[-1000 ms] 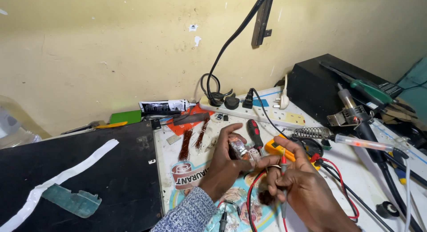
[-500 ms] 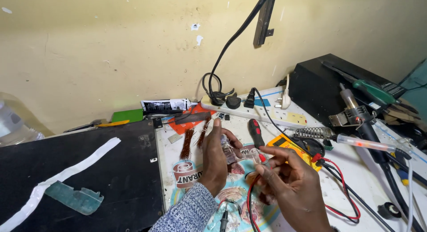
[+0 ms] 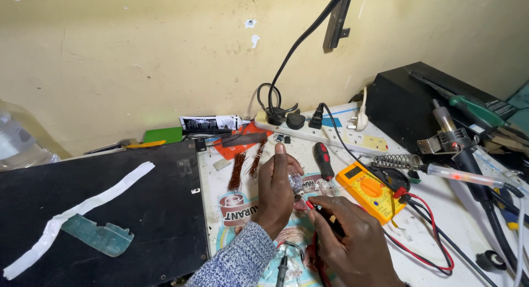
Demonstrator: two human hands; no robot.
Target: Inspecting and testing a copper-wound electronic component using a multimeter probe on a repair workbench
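Two hands worked a small clear part at the cluttered white workbench (image 3: 441, 221).

The left hand (image 3: 275, 196), fingers upright, pinched the small clear plastic part (image 3: 296, 182) mid-bench; the right hand (image 3: 347, 237) closed around a red-tipped multimeter probe (image 3: 309, 204), its long axis slanting up-left, tip touching the part.

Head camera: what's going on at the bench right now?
A person sits at a cluttered workbench. The left hand holds a small clear part upright above the bench. The right hand pinches a red-tipped probe against it. Red and black leads run to the yellow multimeter beside the hands.
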